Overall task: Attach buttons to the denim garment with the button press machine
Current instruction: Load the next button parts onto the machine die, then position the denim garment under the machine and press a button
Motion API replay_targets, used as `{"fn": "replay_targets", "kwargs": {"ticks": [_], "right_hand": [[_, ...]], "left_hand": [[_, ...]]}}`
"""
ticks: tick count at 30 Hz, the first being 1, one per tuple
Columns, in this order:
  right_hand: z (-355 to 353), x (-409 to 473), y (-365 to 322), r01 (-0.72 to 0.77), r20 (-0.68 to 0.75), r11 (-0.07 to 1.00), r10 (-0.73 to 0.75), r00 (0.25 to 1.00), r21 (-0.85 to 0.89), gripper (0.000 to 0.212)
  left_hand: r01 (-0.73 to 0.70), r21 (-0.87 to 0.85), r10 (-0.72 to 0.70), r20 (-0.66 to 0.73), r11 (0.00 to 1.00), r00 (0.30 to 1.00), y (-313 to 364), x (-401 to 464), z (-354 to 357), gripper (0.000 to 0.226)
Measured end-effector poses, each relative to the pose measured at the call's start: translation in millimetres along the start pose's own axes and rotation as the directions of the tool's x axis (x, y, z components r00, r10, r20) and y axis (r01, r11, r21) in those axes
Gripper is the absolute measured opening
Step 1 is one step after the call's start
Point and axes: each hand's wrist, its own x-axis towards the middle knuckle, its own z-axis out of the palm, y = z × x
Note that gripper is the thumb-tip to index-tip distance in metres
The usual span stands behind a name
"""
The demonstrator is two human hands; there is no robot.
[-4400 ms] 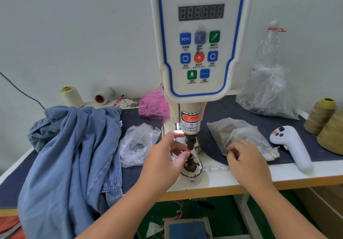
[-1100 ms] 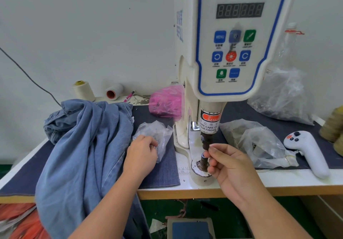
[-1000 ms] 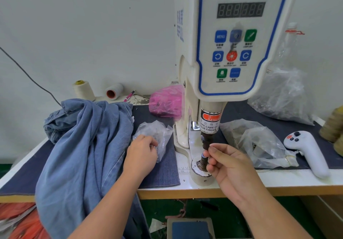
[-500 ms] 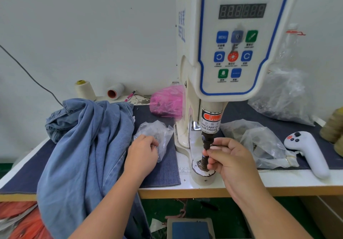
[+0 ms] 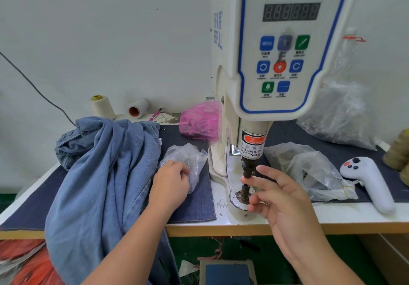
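Since half a second ago, my right hand has loosened off the press post: its fingers, then bunched round the die, now spread wide and nearly straight, the tips just beside the lower die at the foot of the button press machine. My left hand has stayed put, fingers curled into the clear plastic bag at 9 o'clock from the die; whether they pinch a button I cannot tell. At 9 o'clock from that bag, the denim garment lies heaped over the table edge, apart from the press. At 3 o'clock sit another clear bag and a white handheld controller.
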Motion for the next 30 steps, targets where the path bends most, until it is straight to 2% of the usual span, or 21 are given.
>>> {"fn": "replay_targets", "kwargs": {"ticks": [7,10,13,17,19,23,26,28,30], "right_hand": [[7,-8,0,-0.034,-0.007,0.974,0.036,0.999,0.225,0.046],[13,-14,-2,-0.048,-0.005,0.951,0.052,0.999,0.307,0.053],[14,-16,-4,-0.074,-0.021,0.96,0.083,0.996,0.269,0.051],[7,-16,-4,-0.085,-0.027,0.978,0.091,0.995,0.192,0.04],[4,-17,-6,-0.066,-0.05,0.984,0.075,0.996,0.163,0.039],[-5,-21,-4,-0.061,-0.133,0.996,0.07,0.989,0.071,0.028],[-14,-25,0,-0.079,-0.165,0.995,0.088,0.982,0.059,0.026],[-19,-27,3,-0.098,-0.178,0.994,0.106,0.978,0.051,0.027],[-23,-28,6,-0.105,-0.177,0.994,0.11,0.978,0.04,0.025]], "left_hand": [[-0.007,0.012,0.007,0.005,1.0,1.0,0,0,0,0.02],[-0.02,0.02,0.02,0.006,1.0,1.0,0,0,1,0.022],[0.007,-0.001,-0.007,0.012,1.0,1.0,-1,2,1,0.024],[0.078,-0.154,-0.079,0.002,0.985,0.997,0,4,-5,0.032],[0.074,-0.142,-0.074,0.001,0.987,0.997,-1,7,-11,0.031],[-0.021,-0.007,0.02,-0.066,1.0,0.998,2,25,-34,0.022],[-0.036,0.169,0.059,-0.13,0.985,0.99,0,55,-62,0.02],[-0.03,0.389,0.064,-0.076,0.921,0.995,-7,77,-79,0.015],[0.056,0.593,-0.01,-0.079,0.803,0.997,-19,94,-89,0.02]]}}
